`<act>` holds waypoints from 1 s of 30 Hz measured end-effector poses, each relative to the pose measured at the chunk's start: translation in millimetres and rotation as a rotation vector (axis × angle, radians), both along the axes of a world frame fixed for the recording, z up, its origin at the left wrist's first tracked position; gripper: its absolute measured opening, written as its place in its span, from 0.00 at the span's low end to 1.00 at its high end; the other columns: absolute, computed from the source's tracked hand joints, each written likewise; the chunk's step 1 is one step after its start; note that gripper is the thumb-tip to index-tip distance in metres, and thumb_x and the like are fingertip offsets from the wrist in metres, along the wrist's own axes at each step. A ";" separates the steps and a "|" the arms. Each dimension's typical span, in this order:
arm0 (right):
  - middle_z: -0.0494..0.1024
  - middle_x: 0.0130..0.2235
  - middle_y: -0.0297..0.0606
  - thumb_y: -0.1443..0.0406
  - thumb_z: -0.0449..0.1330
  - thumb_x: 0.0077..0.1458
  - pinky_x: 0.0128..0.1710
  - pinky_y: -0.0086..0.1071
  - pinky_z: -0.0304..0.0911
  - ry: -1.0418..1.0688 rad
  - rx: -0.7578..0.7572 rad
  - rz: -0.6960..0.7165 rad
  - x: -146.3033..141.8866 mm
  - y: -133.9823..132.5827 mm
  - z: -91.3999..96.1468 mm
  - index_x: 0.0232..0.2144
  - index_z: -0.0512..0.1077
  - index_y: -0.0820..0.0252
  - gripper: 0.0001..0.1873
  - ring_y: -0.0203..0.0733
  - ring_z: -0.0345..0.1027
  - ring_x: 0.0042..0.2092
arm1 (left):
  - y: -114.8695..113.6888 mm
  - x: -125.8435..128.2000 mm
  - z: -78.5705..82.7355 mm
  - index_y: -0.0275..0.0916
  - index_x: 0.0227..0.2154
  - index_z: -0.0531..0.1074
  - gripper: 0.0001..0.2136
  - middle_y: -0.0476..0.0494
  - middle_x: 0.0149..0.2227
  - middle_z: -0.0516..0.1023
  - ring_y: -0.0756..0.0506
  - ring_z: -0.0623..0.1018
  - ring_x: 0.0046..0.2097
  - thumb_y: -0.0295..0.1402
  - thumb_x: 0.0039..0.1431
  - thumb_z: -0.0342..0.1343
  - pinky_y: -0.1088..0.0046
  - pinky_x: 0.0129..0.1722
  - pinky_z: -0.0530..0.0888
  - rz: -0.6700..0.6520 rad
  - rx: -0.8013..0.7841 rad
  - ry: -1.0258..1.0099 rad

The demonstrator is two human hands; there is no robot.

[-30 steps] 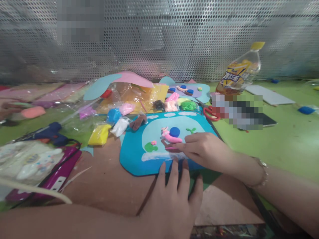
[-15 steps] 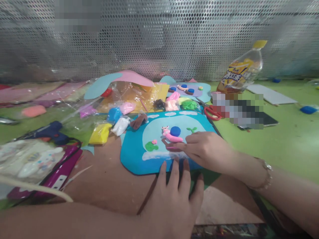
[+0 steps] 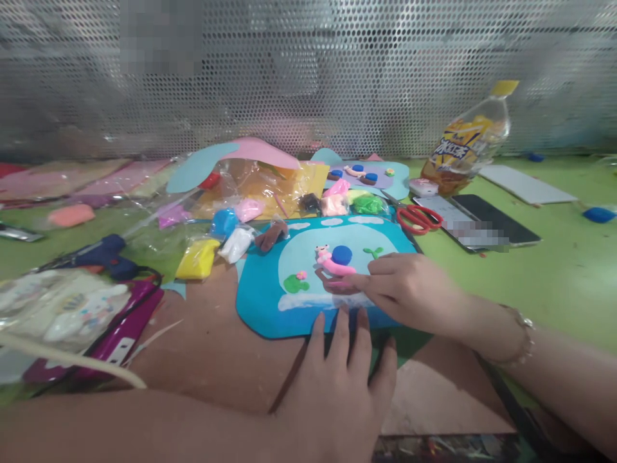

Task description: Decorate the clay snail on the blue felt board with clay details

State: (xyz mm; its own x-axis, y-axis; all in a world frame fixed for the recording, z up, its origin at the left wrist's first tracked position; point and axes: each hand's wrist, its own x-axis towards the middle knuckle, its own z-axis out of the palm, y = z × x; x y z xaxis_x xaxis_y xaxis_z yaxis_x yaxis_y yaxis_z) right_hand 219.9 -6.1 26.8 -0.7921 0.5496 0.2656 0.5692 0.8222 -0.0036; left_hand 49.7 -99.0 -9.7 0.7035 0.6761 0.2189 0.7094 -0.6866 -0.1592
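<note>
From where I stand, a silver-grey metal screen (image 3: 308, 83) runs the full visible width along the far side of the counter (image 3: 569, 283). Small round holes perforate it in close, regular rows; shapes behind it are blurred. Counter surface: light green, smooth. A brown board (image 3: 202, 350) covers the near middle section. Below its front edge lies a dark strip (image 3: 448, 445) with multicoloured specks, too small to identify. Light: pale, glinting unevenly off the metal.
</note>
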 end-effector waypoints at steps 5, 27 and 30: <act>0.68 0.24 0.34 0.66 0.43 0.63 0.27 0.29 0.52 0.015 -0.019 -0.004 -3.1 1.8 -1.0 0.55 0.64 0.55 0.21 0.36 0.59 0.26 | 0.5 1.0 1.6 0.45 0.52 0.65 0.15 0.34 0.53 0.68 0.32 0.69 0.53 0.33 0.63 0.44 0.51 0.47 0.67 0.011 0.031 -0.043; 0.67 0.23 0.33 0.67 0.43 0.63 0.27 0.29 0.50 -0.019 -0.025 -0.029 -4.9 3.3 -2.8 0.56 0.63 0.56 0.21 0.35 0.58 0.26 | 0.1 0.7 5.1 0.43 0.53 0.63 0.17 0.32 0.54 0.67 0.30 0.68 0.54 0.33 0.63 0.44 0.49 0.47 0.67 -0.005 -0.012 -0.009; 0.68 0.24 0.34 0.67 0.43 0.63 0.27 0.29 0.50 -0.015 -0.035 -0.015 -4.5 3.0 -2.7 0.55 0.64 0.56 0.21 0.35 0.59 0.27 | 0.0 0.5 3.6 0.43 0.55 0.61 0.18 0.31 0.56 0.65 0.30 0.66 0.55 0.33 0.63 0.44 0.48 0.47 0.66 -0.010 -0.047 0.028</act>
State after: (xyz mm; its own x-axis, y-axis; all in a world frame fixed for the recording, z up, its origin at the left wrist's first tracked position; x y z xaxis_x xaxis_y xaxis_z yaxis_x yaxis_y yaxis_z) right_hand 215.4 -3.1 24.1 -0.7872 0.5705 0.2343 0.5819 0.8129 -0.0241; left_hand 50.2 -99.0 -6.1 0.7155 0.6782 0.1673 0.6983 -0.7007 -0.1461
